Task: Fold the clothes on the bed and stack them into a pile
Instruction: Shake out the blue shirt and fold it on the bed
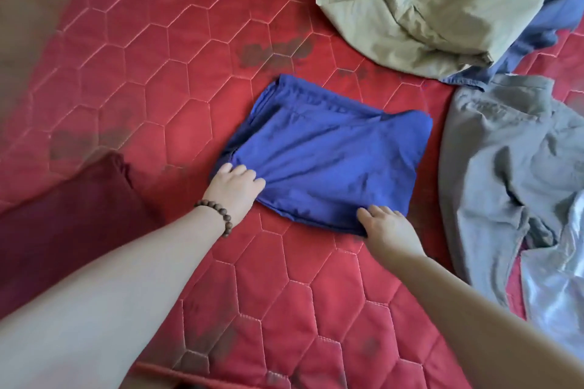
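A folded blue garment [328, 151] lies flat in the middle of the red quilted bed [164, 66]. My left hand [235, 185], with a bead bracelet on the wrist, grips the garment's near left corner, fingers curled into the cloth. My right hand [387, 224] grips its near right corner, fingertips tucked under the edge. A crumpled beige garment [420, 6] lies at the far right over a darker blue one [534, 41]. A grey garment [499, 167] is spread unfolded at the right.
A dark red pillow or cushion [66, 221] lies at the near left of the bed. A shiny pale blue cloth [556, 300] sits at the right edge, partly under the grey garment. Dark stains mark the quilt.
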The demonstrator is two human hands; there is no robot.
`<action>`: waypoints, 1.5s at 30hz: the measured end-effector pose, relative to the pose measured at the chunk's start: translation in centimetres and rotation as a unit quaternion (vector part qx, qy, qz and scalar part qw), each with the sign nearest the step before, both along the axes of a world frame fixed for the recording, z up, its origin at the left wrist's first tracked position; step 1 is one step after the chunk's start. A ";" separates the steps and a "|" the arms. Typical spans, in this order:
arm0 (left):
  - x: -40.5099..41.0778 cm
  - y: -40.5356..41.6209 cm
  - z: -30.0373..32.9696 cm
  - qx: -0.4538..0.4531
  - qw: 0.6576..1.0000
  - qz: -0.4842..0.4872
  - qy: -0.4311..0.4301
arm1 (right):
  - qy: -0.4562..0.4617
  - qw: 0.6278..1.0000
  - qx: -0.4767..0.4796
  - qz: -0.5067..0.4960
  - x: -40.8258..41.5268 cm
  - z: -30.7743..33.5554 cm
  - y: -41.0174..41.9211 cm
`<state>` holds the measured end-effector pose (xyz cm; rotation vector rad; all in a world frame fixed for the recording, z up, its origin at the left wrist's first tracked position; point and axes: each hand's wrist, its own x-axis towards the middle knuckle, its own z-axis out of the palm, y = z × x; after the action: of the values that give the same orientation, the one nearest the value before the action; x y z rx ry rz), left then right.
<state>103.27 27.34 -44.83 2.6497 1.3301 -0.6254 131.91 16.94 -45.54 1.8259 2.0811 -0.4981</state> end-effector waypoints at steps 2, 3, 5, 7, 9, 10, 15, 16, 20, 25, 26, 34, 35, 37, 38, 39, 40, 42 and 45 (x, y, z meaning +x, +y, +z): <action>-1.5 -1.7 -0.2 0.020 0.999 0.026 -0.028 | 0.014 0.999 -0.029 -0.003 -2.1 -0.4 -2.5; -2.2 -2.5 -0.3 0.036 0.997 0.037 -0.052 | 0.023 0.999 -0.047 -0.007 -3.4 -0.3 -3.7; -3.1 -3.7 -0.3 0.041 0.995 0.065 -0.066 | 0.054 0.995 -0.083 -0.032 -6.2 -0.2 -6.0; -3.5 -5.0 -0.3 0.008 0.992 0.119 -0.039 | 0.115 0.984 -0.125 -0.053 -8.9 0.1 -7.8; -3.7 -6.5 -0.2 -0.014 0.984 0.175 -0.029 | 0.199 0.962 -0.180 -0.049 -11.0 0.5 -9.2; -3.8 -7.3 -0.1 -0.018 0.977 0.208 -0.037 | 0.249 0.945 -0.204 -0.054 -11.6 0.7 -9.6; -2.5 -10.1 0.0 -0.015 0.896 0.402 -0.189 | 0.331 0.935 -0.038 -0.119 -9.4 1.9 -6.5; -2.0 -10.2 -0.1 -0.018 0.872 0.426 -0.240 | 0.309 0.941 0.028 -0.138 -8.0 1.8 -4.9; -0.5 -8.5 -0.9 -0.014 0.748 0.514 -0.420 | 0.164 0.962 0.082 -0.203 -2.6 0.9 2.0; 0.1 -5.1 -2.5 0.016 0.721 0.543 -0.430 | 0.186 0.957 -0.018 -0.221 -0.9 -0.4 6.1; 0.2 -4.7 -2.7 0.015 0.735 0.533 -0.419 | 0.203 0.953 -0.035 -0.224 -1.1 -0.5 6.2; 2.2 0.1 -2.5 -0.004 0.822 0.403 -0.402 | 0.204 0.923 -0.008 -0.327 -1.7 -0.7 0.4; 2.7 0.4 -2.3 0.024 0.831 0.391 -0.394 | 0.170 0.933 0.021 -0.318 -1.5 -0.5 0.2; 3.4 0.8 -2.0 0.102 0.857 0.344 -0.370 | 0.110 0.947 0.112 -0.281 -1.5 -0.1 0.8; 3.7 0.9 -2.0 0.130 0.870 0.309 -0.361 | 0.111 0.948 0.154 -0.255 -2.1 0.1 1.5; 3.9 1.2 -2.1 0.144 0.884 0.270 -0.352 | 0.128 0.948 0.189 -0.221 -3.1 0.2 2.4; 4.2 1.6 -2.3 0.143 0.899 0.237 -0.340 | 0.145 0.950 0.211 -0.179 -4.3 0.1 3.5; 4.9 2.5 -3.0 0.102 0.925 0.203 -0.305 | 0.164 0.957 0.218 -0.097 -7.3 -0.6 6.1; 5.5 3.1 -5.0 0.030 0.958 0.177 -0.224 | 0.183 0.968 0.161 -0.050 -10.9 -2.6 9.9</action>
<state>108.82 30.43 -49.85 2.3020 1.6222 0.0605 121.02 26.81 -48.11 2.1677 2.4400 -0.5892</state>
